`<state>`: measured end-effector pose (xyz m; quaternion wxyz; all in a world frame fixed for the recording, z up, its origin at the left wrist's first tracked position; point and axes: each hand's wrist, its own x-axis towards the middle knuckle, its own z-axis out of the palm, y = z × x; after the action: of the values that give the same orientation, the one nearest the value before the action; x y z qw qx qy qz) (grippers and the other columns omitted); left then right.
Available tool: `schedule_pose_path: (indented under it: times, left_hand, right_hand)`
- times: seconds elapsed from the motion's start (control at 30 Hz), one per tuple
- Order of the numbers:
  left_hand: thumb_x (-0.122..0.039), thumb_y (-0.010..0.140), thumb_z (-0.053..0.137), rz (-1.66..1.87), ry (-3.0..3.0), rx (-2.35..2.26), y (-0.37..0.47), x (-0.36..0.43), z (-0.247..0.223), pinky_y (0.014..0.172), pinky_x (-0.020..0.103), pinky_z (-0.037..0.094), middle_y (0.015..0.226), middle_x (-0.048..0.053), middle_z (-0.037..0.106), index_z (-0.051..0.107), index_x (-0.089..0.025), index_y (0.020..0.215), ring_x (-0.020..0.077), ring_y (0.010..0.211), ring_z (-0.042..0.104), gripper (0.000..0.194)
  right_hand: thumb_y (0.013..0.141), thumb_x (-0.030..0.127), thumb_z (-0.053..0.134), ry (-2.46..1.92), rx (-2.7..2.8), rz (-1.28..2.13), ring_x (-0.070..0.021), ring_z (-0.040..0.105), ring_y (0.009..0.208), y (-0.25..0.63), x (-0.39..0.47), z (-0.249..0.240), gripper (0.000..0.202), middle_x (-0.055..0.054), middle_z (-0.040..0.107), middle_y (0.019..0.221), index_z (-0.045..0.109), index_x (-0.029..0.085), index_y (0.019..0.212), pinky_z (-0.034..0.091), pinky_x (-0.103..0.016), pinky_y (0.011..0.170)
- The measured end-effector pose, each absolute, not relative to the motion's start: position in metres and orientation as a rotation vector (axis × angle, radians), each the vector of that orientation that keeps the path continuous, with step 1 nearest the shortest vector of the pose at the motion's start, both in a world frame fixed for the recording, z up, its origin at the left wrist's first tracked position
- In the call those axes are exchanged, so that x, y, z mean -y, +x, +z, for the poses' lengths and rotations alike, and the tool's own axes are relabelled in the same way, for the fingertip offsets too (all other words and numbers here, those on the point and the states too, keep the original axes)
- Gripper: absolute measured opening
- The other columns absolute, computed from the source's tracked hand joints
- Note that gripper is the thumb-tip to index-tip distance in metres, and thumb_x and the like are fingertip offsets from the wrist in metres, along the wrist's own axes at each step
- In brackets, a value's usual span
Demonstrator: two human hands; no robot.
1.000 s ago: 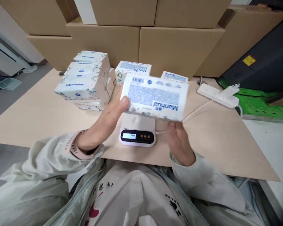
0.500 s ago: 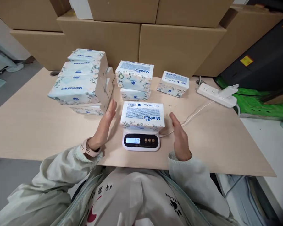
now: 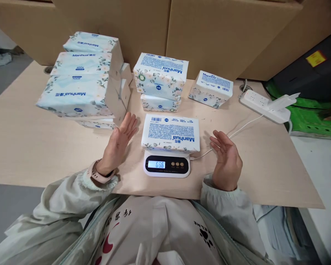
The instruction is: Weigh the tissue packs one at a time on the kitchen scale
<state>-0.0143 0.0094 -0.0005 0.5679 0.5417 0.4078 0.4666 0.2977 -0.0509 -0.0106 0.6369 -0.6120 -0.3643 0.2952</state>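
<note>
A Manhua tissue pack (image 3: 170,133) lies flat on a white digital scale (image 3: 167,173), covering its weighing plate. The lit display (image 3: 156,164) reads about 65.6, its digits slightly blurred. Left of the pack, my left hand (image 3: 118,143) is held open with fingers spread, apart from it; a pink watch strap circles the wrist. My right hand (image 3: 226,161) hovers open on the other side, palm inward, also touching nothing. Behind the scale, one tissue pack (image 3: 159,79) rests on top of another (image 3: 160,103).
A tall stack of tissue packs (image 3: 75,92) stands on the left of the wooden table (image 3: 57,154). A single pack (image 3: 211,90) lies at the back right, near a white power strip (image 3: 264,106) whose cable (image 3: 237,131) runs to the scale. Cardboard boxes (image 3: 223,36) line the back.
The scale's reading has gone from 0.0 to about 65.6. Both hands have opened out, the right one drawing farther from the pack. The view has tilted down and closer.
</note>
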Motion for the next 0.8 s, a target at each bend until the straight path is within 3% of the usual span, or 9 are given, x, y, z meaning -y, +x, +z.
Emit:
schedule_pose_path:
  times: [0.1, 0.8]
  left_hand:
    - [-0.079, 0.106, 0.033, 1.1, 1.239, -0.954, -0.0148, -0.0102, -0.0009, 0.144, 0.053, 0.016, 0.183, -0.001, 0.028, 0.037, -0.036, 0.173, 0.0301, 0.173, 0.02, 0.08]
    - [-0.079, 0.106, 0.038, 1.097, 1.19, -0.954, -0.0145, -0.0102, -0.0041, 0.142, 0.059, 0.021, 0.179, 0.004, 0.037, 0.048, -0.031, 0.167, 0.0328, 0.172, 0.02, 0.078]
  right_hand:
    - [0.103, 0.065, 0.053, -1.363, 0.783, 0.685, -0.029, 0.075, 0.122, 0.2955, 0.051, -0.0088, 0.057, -0.013, 0.078, 0.136, 0.078, 0.021, 0.128, 0.051, -0.059, 0.118]
    - [0.102, 0.064, 0.059, -1.306, 0.808, 0.742, -0.0236, 0.078, 0.104, 0.2987, 0.0516, -0.0137, 0.052, -0.01, 0.085, 0.116, 0.079, 0.02, 0.123, 0.056, -0.05, 0.107]
